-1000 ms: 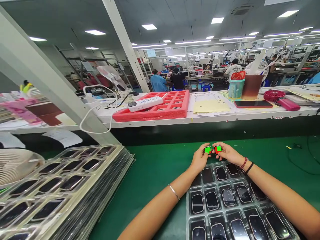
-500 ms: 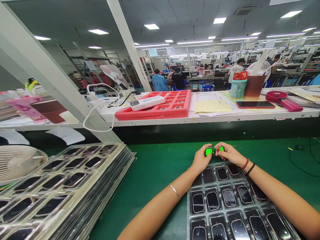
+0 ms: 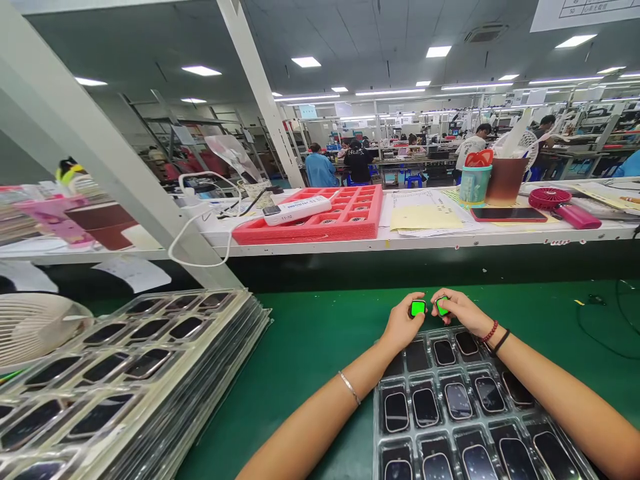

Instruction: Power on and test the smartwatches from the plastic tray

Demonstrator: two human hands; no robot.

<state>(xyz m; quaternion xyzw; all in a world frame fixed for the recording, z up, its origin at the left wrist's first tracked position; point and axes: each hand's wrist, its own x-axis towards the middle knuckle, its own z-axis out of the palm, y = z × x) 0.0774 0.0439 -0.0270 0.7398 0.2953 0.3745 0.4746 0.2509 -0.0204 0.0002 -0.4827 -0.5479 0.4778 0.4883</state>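
Observation:
My left hand (image 3: 404,319) grips a smartwatch without a strap (image 3: 418,308), its screen lit green and facing me. Close beside it, my right hand (image 3: 459,310) is closed on a second smartwatch (image 3: 442,306), also lit green, with the thumb over part of its screen. The two watches are held a little apart, above the far edge of a clear plastic tray (image 3: 377,433). Dark-screened watches (image 3: 459,400) lie in the tray's compartments. My right forearm hides some of the tray's right side.
At left rises a tall stack of similar trays (image 3: 210,373), with a white fan (image 3: 40,327) behind it. The shelf ahead bears a red foam tray (image 3: 310,233), a white power bank-like device (image 3: 297,209), papers (image 3: 425,213), a phone (image 3: 509,215) and a pink handheld fan (image 3: 575,215).
The screen of the right watch has gone from partly red to green. Both hands keep their grips and stay nearly in place; the view has shifted slightly.

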